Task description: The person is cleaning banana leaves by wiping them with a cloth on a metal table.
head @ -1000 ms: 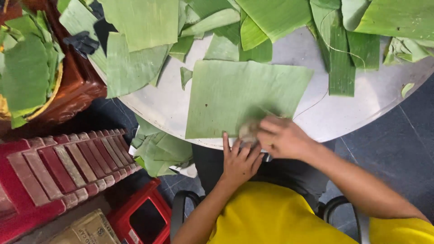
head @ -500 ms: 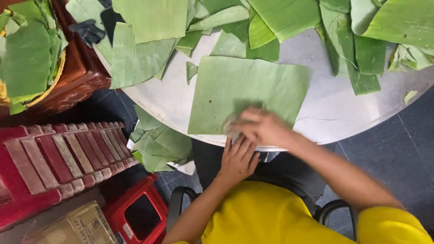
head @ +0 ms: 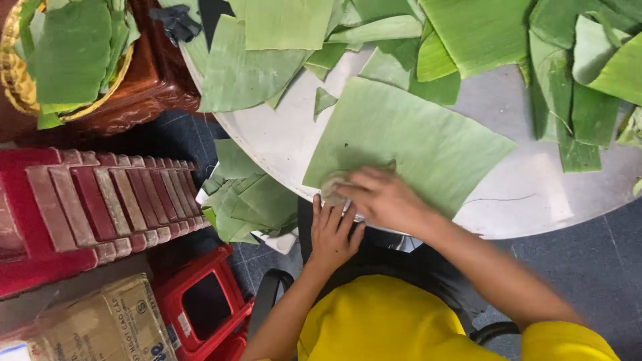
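A large rectangular banana leaf [head: 408, 140] lies flat on the round white table [head: 528, 194]. My right hand [head: 381, 198] presses a small greyish cloth [head: 332, 186] onto the leaf's near left corner. My left hand [head: 332, 232] lies flat at the table's near edge just below that corner, fingers spread and touching the leaf's edge, holding nothing. My yellow shirt [head: 394, 321] fills the bottom of the view.
Several cut banana leaves [head: 468, 40] are piled across the far side of the table. More leaf pieces [head: 251, 197] lie on the floor to the left. A basket of leaves [head: 63, 53] sits on a brown stand, with red plastic stools [head: 93, 200] and a cardboard box [head: 100, 324] nearby.
My right hand has slid the cloth leftward across the leaf toward its near left corner. My left hand has stayed at the table edge.
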